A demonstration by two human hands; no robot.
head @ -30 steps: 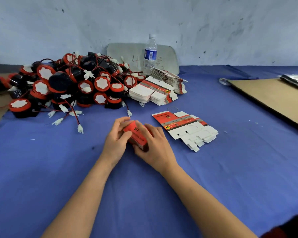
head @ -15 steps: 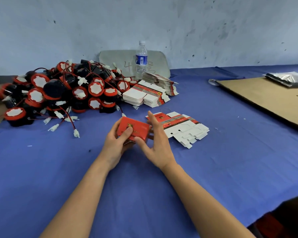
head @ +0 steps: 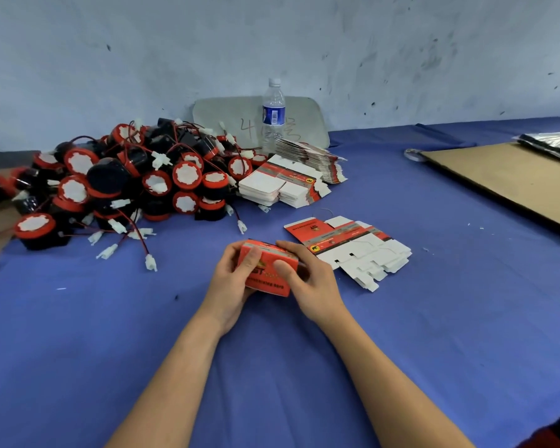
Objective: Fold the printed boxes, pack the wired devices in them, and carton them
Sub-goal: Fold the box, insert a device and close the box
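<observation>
A red printed box [head: 267, 275], folded into shape, sits between both hands just above the blue table cover [head: 401, 334]. My left hand [head: 230, 282] grips its left end, thumb laid across the front face. My right hand [head: 307, 286] grips the right end, thumb pressed on the front. A few flat unfolded box blanks [head: 353, 247] lie just right of my hands. A pile of round red-and-black wired devices [head: 120, 185] with white plugs fills the back left. More flat blanks [head: 288, 185] are stacked behind, at the centre.
A clear water bottle [head: 273, 114] stands at the back in front of a grey board [head: 227, 121] leaning on the wall. A large brown cardboard sheet [head: 511, 182] lies at the right, with a silvery bag [head: 553, 143] at its far end.
The box has turned in my hands from lying flat with its top up to standing with its printed front towards me, and both thumbs now press on that front.
</observation>
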